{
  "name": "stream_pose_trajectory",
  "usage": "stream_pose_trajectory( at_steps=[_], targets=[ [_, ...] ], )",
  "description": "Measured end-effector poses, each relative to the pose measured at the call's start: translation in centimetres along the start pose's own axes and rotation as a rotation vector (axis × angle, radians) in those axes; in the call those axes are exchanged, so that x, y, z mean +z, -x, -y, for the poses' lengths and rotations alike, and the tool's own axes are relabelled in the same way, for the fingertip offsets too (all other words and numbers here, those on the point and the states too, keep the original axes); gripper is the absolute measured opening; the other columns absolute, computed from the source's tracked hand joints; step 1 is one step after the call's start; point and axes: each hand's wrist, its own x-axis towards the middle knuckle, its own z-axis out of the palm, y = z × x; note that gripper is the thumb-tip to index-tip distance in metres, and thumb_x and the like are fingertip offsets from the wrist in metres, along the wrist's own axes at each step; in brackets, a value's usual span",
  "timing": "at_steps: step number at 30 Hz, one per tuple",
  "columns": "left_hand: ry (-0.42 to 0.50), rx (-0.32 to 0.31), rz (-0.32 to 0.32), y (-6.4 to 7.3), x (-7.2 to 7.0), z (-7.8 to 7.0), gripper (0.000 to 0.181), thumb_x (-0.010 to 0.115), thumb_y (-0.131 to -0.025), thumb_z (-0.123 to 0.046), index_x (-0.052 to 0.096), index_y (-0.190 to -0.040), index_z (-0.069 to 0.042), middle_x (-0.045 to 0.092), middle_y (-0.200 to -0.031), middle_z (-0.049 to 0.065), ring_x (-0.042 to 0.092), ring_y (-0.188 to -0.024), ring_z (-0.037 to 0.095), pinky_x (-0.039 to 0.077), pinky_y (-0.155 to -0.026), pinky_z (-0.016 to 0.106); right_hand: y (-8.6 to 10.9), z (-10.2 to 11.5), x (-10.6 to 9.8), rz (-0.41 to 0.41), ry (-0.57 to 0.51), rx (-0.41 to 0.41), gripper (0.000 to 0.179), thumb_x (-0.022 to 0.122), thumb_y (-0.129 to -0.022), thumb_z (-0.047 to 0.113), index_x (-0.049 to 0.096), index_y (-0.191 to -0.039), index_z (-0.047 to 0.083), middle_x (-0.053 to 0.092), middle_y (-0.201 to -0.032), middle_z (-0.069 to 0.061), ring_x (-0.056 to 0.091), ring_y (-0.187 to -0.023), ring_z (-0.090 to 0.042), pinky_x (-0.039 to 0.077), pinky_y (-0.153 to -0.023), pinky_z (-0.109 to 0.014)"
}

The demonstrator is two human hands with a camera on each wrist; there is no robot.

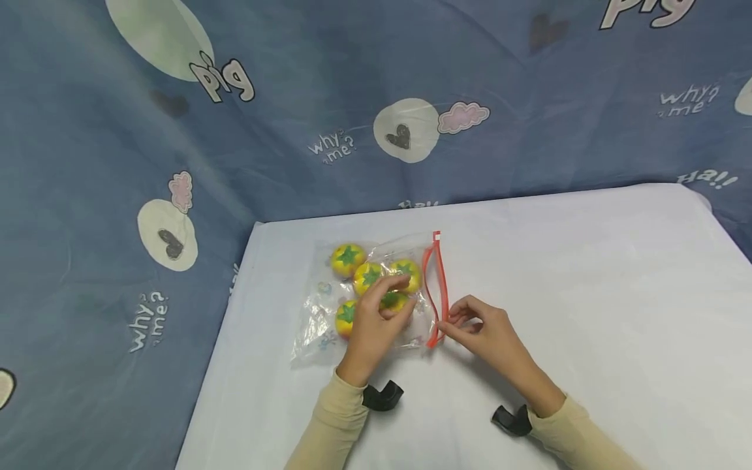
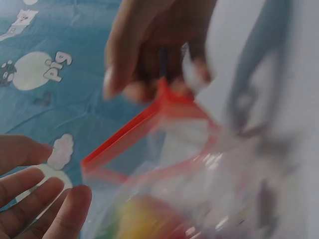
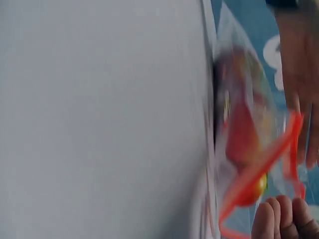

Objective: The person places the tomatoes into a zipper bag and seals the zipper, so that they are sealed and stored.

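A clear zip bag (image 1: 314, 343) lies on the table, its red zip edge (image 1: 442, 281) facing right and its mouth parted. Inside are several red-and-yellow, tomato-like fruits (image 1: 347, 260) with green star-shaped tops. My left hand (image 1: 373, 323) hovers over the bag with fingers loosely curved and nothing between them; it hides part of the fruits. At the near end of the red edge, my right hand (image 1: 490, 333) pinches the strip between thumb and fingers. The left wrist view shows the parted red rim (image 2: 124, 134) beside the left fingers (image 2: 70, 214).
A white cloth covers the table (image 1: 587, 281), with bare cloth right of the bag. Behind and to the left hangs a blue printed curtain (image 1: 282, 85). Black straps (image 1: 383, 396) sit at both wrists.
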Motion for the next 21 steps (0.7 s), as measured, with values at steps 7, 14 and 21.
stream_pose_trajectory(
  at_steps=[7, 14, 21],
  targets=[
    [-0.087, 0.047, 0.003, -2.1, -1.4, -0.5, 0.028, 0.076, -0.093, -0.007, 0.071, -0.119, 0.002, 0.074, -0.101, 0.012, 0.072, -0.094, 0.024, 0.065, -0.069, 0.027, 2.5, 1.0, 1.6, 0.029, 0.015, 0.111, 0.025, 0.088, -0.082, 0.034, 0.068, -0.078, 0.019, 0.068, -0.070, 0.011, 0.061, -0.063, 0.000, 0.054, -0.060, -0.019],
    [-0.240, 0.093, 0.068, -5.4, -3.0, -1.0, 0.021, 0.073, -0.094, -0.006, 0.073, -0.115, -0.004, 0.072, -0.095, 0.007, 0.069, -0.094, 0.018, 0.065, -0.076, 0.025, 3.1, 1.4, 3.1, 0.070, -0.037, 0.272, 0.032, 0.088, -0.079, 0.041, 0.070, -0.077, 0.016, 0.069, -0.068, 0.007, 0.062, -0.062, -0.004, 0.053, -0.060, -0.018],
    [-0.332, 0.082, 0.117, -9.7, -3.3, -0.4, 0.016, 0.071, -0.096, -0.009, 0.074, -0.111, -0.007, 0.073, -0.091, 0.006, 0.071, -0.096, 0.019, 0.065, -0.085, 0.032, 3.0, 1.1, 4.1, 0.061, -0.112, 0.346, 0.033, 0.089, -0.079, 0.038, 0.070, -0.075, 0.011, 0.067, -0.063, 0.003, 0.060, -0.052, -0.009, 0.052, -0.052, -0.020]
  ],
)
